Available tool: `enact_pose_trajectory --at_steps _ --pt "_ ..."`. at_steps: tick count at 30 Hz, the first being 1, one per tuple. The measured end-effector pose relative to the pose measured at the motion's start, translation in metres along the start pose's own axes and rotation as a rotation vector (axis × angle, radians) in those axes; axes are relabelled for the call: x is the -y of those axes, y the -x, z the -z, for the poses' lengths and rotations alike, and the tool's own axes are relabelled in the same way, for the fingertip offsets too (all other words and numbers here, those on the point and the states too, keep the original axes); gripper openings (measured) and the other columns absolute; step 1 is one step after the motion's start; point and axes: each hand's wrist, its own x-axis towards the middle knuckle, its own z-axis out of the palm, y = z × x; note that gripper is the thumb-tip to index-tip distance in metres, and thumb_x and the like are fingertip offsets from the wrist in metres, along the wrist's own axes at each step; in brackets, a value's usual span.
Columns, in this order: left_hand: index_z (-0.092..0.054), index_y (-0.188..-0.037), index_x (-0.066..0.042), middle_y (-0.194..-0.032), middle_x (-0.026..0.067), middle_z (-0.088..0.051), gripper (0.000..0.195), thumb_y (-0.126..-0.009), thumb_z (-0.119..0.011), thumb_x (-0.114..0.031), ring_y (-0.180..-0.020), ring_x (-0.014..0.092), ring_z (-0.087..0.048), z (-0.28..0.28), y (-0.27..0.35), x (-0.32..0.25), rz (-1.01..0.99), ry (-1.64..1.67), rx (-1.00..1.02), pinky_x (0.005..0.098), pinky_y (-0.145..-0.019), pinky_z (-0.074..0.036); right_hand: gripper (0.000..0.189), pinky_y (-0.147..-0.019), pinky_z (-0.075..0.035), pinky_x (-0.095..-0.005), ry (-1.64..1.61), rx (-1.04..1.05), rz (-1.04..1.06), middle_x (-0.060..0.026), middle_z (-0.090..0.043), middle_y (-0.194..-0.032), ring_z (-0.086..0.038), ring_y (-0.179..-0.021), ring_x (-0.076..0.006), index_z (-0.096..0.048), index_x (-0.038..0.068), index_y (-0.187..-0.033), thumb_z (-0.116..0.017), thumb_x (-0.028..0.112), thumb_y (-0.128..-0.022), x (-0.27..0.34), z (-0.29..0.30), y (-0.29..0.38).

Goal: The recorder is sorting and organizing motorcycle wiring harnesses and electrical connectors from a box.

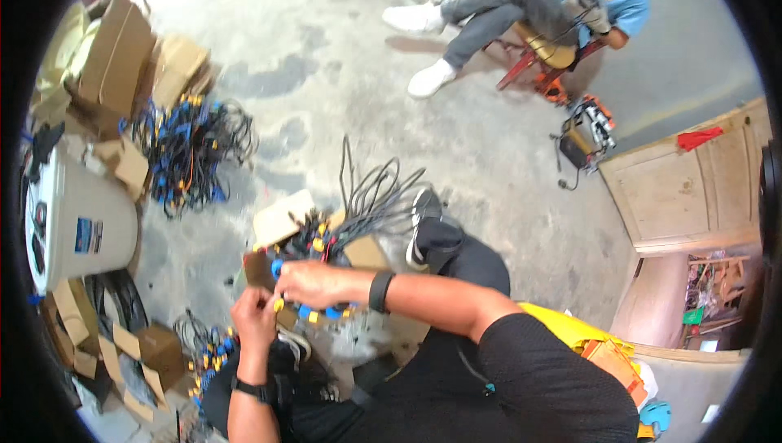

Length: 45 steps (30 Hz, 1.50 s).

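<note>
My left hand (253,314) and my right hand (305,283) meet low before me, over an open cardboard box. Between their fingertips is a small yellow connector (278,305), pinched by my left hand as far as can be seen. A blue connector (277,268) shows at the fingers of my right hand, which hide how it is held. Just beyond them, a bundle of black cables (372,204) with yellow and blue connectors spills over the box flap (284,220). More blue and yellow connectors (324,312) lie below my right wrist.
A large tangle of cables (189,155) lies on the concrete floor at left, near a white plastic bucket (101,223) and cardboard boxes (116,58). Another connector pile (214,354) is by my left forearm. A seated person (519,9) is across, near a device (583,137).
</note>
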Motion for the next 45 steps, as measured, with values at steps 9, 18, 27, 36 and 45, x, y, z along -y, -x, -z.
enact_pose_trajectory --at_steps 9,18,27,36,45 --pt "-0.057 -0.067 -0.003 -0.064 0.0121 -0.058 0.029 -0.061 -0.085 -0.008 -0.055 0.029 -0.058 -0.004 -0.008 -0.008 -0.043 -0.096 -0.027 0.0359 -0.052 -0.044 0.013 -0.076 -0.049 -0.0422 -0.056 0.075 -0.153 -0.0139 -0.064 -0.086 -0.063 -0.087 -0.0313 -0.068 0.003 -0.087 -0.066 0.014 -0.08 -0.004 0.012 -0.002" --pt "-0.065 -0.08 0.001 -0.072 0.0051 -0.065 0.007 -0.076 -0.065 0.006 -0.068 0.012 -0.061 0.014 -0.003 0.01 0.199 0.14 0.196 0.0291 -0.063 -0.05 0.014 -0.062 -0.047 -0.043 -0.066 0.004 -0.063 -0.0139 -0.061 -0.076 -0.063 -0.072 -0.0312 -0.062 0.006 -0.08 -0.063 0.02 -0.082 0.006 0.008 -0.013" --pt "-0.07 -0.099 -0.002 -0.079 0.008 -0.071 0.023 -0.084 -0.075 -0.019 -0.07 0.011 -0.065 0.004 0.0 -0.019 0.29 0.131 0.39 0.0292 -0.066 -0.052 0.016 -0.067 -0.05 -0.0452 -0.014 -0.113 -0.07 -0.0133 -0.065 -0.081 -0.064 -0.078 -0.0348 -0.063 0.005 -0.083 -0.062 0.021 -0.082 0.0 0.009 0.007" --pt "-0.072 -0.088 0.0 -0.069 0.007 -0.068 0.027 -0.089 -0.071 -0.027 -0.061 0.013 -0.063 -0.003 0.0 -0.011 0.432 0.255 0.271 0.03 -0.056 -0.049 0.019 -0.065 -0.049 -0.0334 -0.227 -0.195 -0.205 -0.011 -0.064 -0.079 -0.063 -0.071 -0.0191 -0.065 0.001 -0.089 -0.063 0.019 -0.085 0.001 0.014 0.009" --pt "-0.065 -0.075 -0.001 -0.065 0.0052 -0.066 0.032 -0.094 -0.064 -0.026 -0.052 0.012 -0.059 -0.002 -0.009 -0.013 0.65 0.672 0.342 0.0262 -0.048 -0.046 0.01 -0.059 -0.048 -0.0438 0.159 -0.195 0.234 -0.0122 -0.059 -0.076 -0.061 -0.068 -0.0318 -0.057 0.005 -0.079 -0.062 0.013 -0.083 0.015 0.008 0.019"
